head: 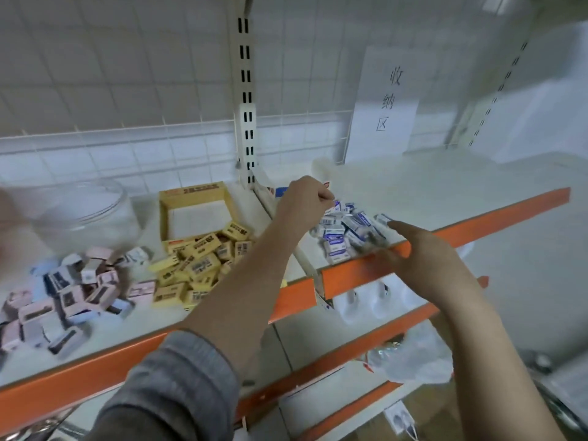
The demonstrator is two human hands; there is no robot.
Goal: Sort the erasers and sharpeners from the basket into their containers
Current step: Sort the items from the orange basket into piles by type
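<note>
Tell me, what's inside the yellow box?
The yellow box shows only a bare white bottom at the back. Yellow erasers pile up at its open front and spill onto the shelf. Anything under that pile is hidden.

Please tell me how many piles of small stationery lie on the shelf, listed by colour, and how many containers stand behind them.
Pink and blue sharpener pile: 1
Yellow eraser pile: 1
Blue and white eraser pile: 1
Clear round container: 1
Yellow cardboard box: 1
Total: 3 piles and 2 containers, 5 in all.
</note>
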